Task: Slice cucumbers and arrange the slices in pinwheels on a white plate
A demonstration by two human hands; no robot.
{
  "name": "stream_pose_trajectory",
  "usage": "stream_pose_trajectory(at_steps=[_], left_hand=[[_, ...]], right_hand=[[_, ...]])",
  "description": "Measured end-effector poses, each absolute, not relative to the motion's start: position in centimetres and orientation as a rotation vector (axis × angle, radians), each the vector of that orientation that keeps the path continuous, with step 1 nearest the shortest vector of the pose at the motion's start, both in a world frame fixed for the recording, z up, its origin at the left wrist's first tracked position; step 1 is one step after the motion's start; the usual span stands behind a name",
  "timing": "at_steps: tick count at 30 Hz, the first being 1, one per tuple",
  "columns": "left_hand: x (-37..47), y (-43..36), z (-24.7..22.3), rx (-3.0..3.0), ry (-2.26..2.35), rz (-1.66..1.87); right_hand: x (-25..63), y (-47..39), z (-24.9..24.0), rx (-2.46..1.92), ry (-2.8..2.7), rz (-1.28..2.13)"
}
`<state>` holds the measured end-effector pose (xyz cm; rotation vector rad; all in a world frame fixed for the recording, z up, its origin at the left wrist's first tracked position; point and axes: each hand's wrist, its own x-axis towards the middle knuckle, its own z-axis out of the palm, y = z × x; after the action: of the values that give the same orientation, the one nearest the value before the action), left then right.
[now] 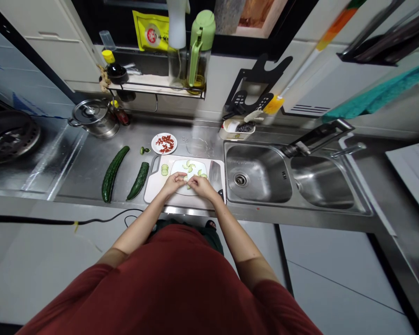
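Both your hands, left [173,183] & right [200,184], meet at plate [177,166] near edge on board [153,186], fingertips pinched together on a cucumber slice [186,178]—arranging step; next calls for careful placement beside laid slices [189,166].

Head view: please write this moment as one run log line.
left hand and right hand: on cucumber slices | plate on cutting board | two whole cucumbers left

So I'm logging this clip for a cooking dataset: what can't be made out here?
- Head view: what the left hand and right hand pinch; the fingers cover it.
- Near part of the white plate, behind both hands.
- Yellow packet print, too small.
- Knife handle, behind the right wrist.
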<state>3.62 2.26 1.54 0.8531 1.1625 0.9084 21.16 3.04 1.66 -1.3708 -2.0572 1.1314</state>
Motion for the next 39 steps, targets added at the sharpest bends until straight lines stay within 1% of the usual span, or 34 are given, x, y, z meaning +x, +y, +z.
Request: stream_pose_trajectory(at_steps=[12, 18, 25, 30, 34, 39], left_hand=[[3.2, 2.1, -1.1, 1.023, 1.260, 0.771], [3.1, 2.5, -2.3, 1.132, 1.317, 0.721], [3.4, 2.3, -1.1, 1.441, 1.512, 0.646], [3.8, 1.8, -0.3, 1.762, 1.591, 0.476], [3.7, 1.4, -0.1, 1.891, 1.618, 0.354], [3.3, 1.5, 0.3, 1.977, 1.613, 0.328]], right_hand=[[20.9, 2.6, -0.6, -1.461, -2.137, 1.178], [20.7, 2.2, -0.4, -1.538, -2.242, 1.072], [20.1, 1.5, 0.1, -1.664, -2.398, 0.865], [19.9, 1.1, -0.2, -1.677, -2.434, 0.739], [19.9, 0.8, -0.3, -1.666, -2.424, 0.714], [20.5, 0.4, -0.2, -1.603, -2.369, 0.731]])
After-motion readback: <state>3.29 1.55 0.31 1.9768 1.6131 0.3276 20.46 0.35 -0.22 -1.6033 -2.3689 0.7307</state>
